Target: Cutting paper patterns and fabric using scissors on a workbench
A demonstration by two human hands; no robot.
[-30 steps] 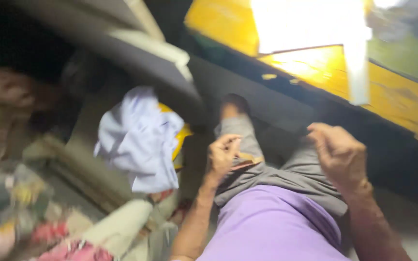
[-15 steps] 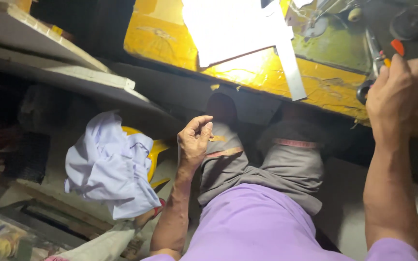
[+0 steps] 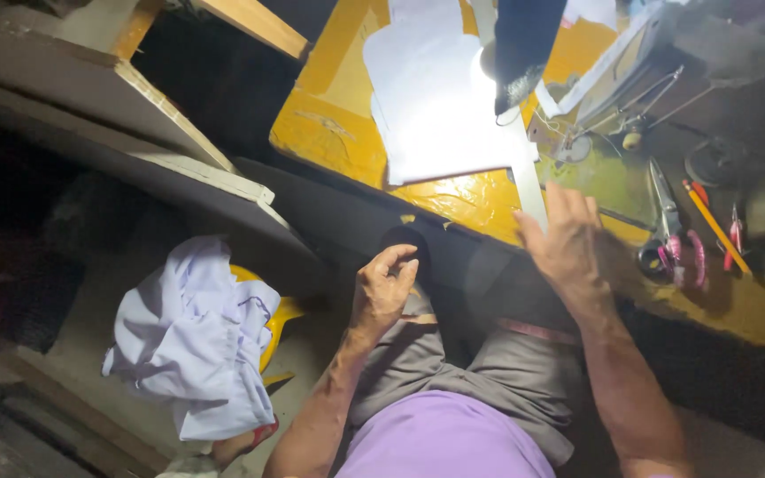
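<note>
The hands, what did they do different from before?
The right hand came down from the tools at the far right to the yellow table edge, open and empty. The left hand stayed loosely curled over the lap, and the white cloth stayed on the yellow stool.

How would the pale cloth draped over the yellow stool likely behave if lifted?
The pale cloth is crumpled in soft folds and hangs over the yellow stool, so it is probably floppy and light. Picked up at one spot, it would likely sag and trail rather than keep its shape.

A tailoring workshop — a sewing machine [image 3: 630,80] on a yellow tabletop [image 3: 480,199], scissors [image 3: 670,226], white cloth [image 3: 436,97] under lamplight.
</note>
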